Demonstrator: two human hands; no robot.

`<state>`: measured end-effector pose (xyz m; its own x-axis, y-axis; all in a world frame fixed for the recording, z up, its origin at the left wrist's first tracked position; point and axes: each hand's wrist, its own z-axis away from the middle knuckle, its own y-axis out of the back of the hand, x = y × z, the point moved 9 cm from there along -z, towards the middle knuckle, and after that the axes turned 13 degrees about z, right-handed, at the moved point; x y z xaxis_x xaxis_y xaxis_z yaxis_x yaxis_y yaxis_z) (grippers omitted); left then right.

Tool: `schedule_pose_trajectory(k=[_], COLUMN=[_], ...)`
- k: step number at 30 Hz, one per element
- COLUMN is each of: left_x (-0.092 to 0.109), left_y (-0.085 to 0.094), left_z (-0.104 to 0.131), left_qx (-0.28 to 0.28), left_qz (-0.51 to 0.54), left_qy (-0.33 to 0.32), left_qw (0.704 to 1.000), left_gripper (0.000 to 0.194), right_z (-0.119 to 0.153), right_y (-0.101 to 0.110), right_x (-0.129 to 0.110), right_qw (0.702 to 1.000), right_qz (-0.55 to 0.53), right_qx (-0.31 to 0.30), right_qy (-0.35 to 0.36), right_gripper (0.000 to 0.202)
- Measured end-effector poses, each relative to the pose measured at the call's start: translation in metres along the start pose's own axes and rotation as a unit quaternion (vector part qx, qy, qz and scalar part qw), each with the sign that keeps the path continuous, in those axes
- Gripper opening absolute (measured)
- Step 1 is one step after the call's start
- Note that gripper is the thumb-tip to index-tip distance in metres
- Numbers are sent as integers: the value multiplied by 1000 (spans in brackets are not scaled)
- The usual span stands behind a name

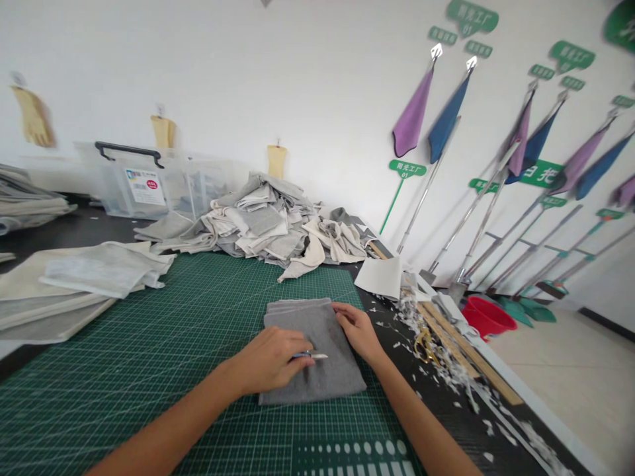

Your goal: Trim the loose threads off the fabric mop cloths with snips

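Left fingers (296, 346) curled round scissors (319, 356), long axis crosswise, tip rightward, right fingers (343, 309) touching cloth (332, 380), grip unclear

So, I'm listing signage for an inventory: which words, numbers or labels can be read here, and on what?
"阳…工厂 01": upper green sign; second character blurred.
"阳…工厂 01": lower green sign; second character blurred.
"把": wide green sign; the rest partly hidden.
"45L", probably: label on the clear box; other print too small.
Remaining green signs: too blurred to read.

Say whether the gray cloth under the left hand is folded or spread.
Folded: the gray cloth lies compact, with layered edges showing along its far side.
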<state>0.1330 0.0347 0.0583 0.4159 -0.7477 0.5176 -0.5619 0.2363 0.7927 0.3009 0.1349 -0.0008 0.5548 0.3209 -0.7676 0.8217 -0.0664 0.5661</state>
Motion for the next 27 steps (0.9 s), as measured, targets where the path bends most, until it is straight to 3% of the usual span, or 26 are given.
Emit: schedule_pose_trajectory(k=[11, 19, 27], left_x=[13, -2, -4], left_y=[-15, -9, -9], left_z=[-4, -9, -13], left_qx=[-6, 46, 63], left_qz=[7, -27, -38], left_qy=[-20, 13, 15], left_qw=[1000, 998, 997], left_gripper=[24, 26, 24], right_z=[-1, 0, 0], right_y=[1, 2, 2], right_x=[1, -2, -3], right_qw=[1000, 1000, 1000], right_qz=[-5, -3, -6], right_qx=[8, 12, 13], right_qy=[3, 4, 4], right_gripper=[28, 28, 28])
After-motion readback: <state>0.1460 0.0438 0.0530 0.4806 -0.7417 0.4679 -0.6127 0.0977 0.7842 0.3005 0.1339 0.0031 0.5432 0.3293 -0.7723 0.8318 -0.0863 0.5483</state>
